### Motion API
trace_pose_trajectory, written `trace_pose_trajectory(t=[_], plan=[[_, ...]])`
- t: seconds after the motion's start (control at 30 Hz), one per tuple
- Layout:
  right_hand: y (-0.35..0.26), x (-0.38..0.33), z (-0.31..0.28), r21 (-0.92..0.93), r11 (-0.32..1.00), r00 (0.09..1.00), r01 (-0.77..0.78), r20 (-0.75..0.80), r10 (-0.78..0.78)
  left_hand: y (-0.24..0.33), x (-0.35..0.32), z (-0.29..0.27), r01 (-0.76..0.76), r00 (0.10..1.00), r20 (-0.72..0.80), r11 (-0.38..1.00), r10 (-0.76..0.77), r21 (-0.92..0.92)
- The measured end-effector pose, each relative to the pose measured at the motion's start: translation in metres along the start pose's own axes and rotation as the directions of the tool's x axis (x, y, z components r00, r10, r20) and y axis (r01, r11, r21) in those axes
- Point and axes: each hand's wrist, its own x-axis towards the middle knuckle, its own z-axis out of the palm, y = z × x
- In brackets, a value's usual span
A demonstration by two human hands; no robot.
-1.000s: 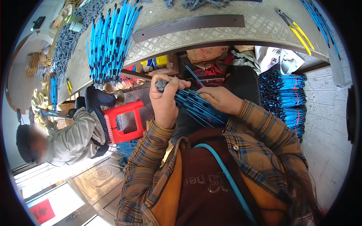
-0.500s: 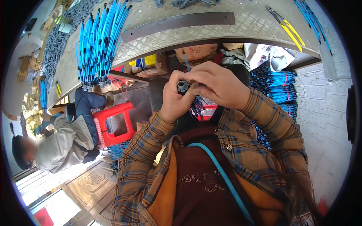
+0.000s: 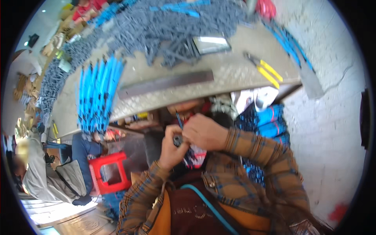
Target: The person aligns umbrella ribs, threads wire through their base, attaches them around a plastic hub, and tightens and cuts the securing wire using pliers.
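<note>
In front of my chest, just below the table edge, my left hand (image 3: 171,152) is closed around a dark bundle (image 3: 177,141) with a round grey-black end facing up. A thin blue-and-black rod (image 3: 179,118) sticks out above my hands, and dark strands show below them. Against the bundle, my right hand (image 3: 206,132) has its fingers pinched together. What they hold is hidden, and the picture is blurred by motion.
On the table (image 3: 227,84) lie blue rods with black fittings (image 3: 96,96), a flat metal bar (image 3: 166,83), yellow-handled pliers (image 3: 268,71) and heaped grey parts (image 3: 156,31). Tied blue bundles (image 3: 270,119) sit below right. A red stool (image 3: 124,172) and a seated person (image 3: 55,172) are left.
The view has shifted upward, so more of the table and its grey heap shows, and my hands sit lower in the picture. Both hands keep together at the bundle.
</note>
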Motion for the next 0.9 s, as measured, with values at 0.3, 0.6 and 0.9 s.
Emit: trace_pose_trajectory(t=[0.3,0.6,0.9], plan=[[-0.003,-0.018,-0.003,0.196,0.931,0.951,-0.309,0.074,0.300,-0.007,0.013,0.019,-0.011,0.994,0.105,0.994,0.022,-0.104],[0.114,-0.091,-0.141,-0.458,0.554,0.715,-0.695,-0.353,0.604,-0.026,0.036,0.007,0.066,0.996,-0.042,0.943,-0.084,-0.327],[0.164,-0.119,-0.168,-0.755,0.217,0.642,-0.619,-0.327,0.694,-0.024,0.024,-0.001,0.099,0.993,-0.037,0.958,-0.113,-0.270]])
